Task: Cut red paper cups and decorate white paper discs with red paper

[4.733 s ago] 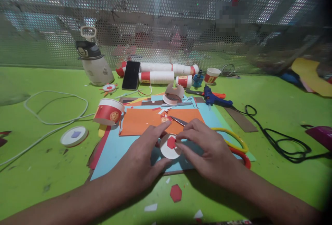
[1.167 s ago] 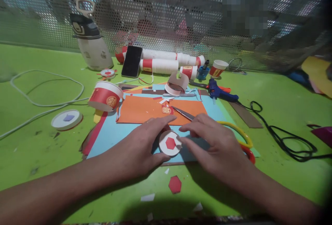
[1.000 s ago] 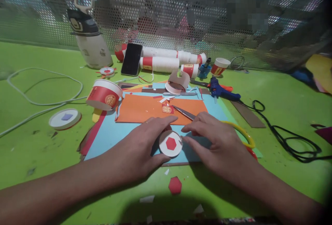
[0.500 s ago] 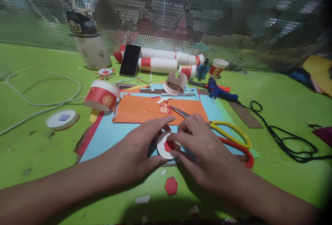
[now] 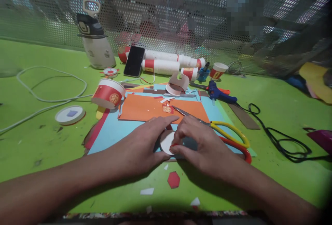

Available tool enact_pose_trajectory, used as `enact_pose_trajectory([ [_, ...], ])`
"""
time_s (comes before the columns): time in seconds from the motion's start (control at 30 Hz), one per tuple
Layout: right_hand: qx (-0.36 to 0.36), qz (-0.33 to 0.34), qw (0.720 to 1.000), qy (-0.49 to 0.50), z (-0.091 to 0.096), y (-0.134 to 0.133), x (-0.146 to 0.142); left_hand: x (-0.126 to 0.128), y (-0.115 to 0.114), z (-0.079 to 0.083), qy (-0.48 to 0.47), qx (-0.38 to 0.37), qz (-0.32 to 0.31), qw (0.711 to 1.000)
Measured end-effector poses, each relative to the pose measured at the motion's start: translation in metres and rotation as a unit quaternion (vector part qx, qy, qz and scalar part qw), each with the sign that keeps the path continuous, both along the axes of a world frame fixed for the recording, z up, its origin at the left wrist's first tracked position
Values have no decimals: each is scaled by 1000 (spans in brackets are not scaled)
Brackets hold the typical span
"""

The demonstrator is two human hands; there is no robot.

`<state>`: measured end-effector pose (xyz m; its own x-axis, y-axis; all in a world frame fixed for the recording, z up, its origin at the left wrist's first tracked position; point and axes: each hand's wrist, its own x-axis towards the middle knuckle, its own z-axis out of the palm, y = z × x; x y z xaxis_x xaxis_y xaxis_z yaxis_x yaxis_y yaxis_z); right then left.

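Note:
My left hand [image 5: 145, 142] curves its thumb and fingers round a small white disc [image 5: 166, 142], which looks like the base of a paper cup. Over the disc's right side, my right hand [image 5: 199, 145] is closed, thumb against fingertips, on a small red paper piece [image 5: 173, 146] that is mostly hidden. A red paper hexagon [image 5: 173, 179] lies on the green table nearer to me. Just beyond my right hand are scissors with yellow and red handles [image 5: 230, 131], their blades pointing at a red paper scrap with a gold pattern [image 5: 167, 108] on orange paper [image 5: 140, 107].
A tilted red paper bowl [image 5: 109, 93] and a white lid [image 5: 70, 115] stand left. Behind are a phone [image 5: 134, 61], stacked cups [image 5: 160, 66] and a jug-like bottle [image 5: 97, 50]. A blue glue gun [image 5: 220, 93] trails a black cord at right. White scraps [image 5: 147, 191] lie in front.
My right hand has lifted the red paper piece from its flat place on the disc, now pinching it edge-on. The left hand keeps hold of the disc. The whole view has shifted slightly.

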<state>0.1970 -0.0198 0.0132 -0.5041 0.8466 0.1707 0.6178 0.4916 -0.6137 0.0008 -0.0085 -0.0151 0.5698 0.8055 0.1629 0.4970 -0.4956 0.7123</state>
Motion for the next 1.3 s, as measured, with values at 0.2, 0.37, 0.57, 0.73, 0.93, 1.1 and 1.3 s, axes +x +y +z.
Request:
enact_pose_trajectory([
  [0.2,-294,-62,930,213,14,8,8,-7,7,11,48,0,-12,999],
  [0.37,-328,-55,896,295,17,10,11,-3,0,33,-82,-58,24,995],
  [0.57,-306,-46,897,316,21,3,9,16,-12,47,-204,-274,55,938],
  [0.73,-237,-39,935,260,24,4,6,22,-14,44,-256,-296,38,920],
  [0.93,-85,-80,982,146,36,9,46,27,-11,42,-328,-359,41,873],
  [1.1,27,-112,993,-24,18,-4,104,28,-16,45,-403,-378,61,831],
  [1.3,20,-92,967,-238,-3,-10,110,32,-19,52,-434,-379,85,813],
])
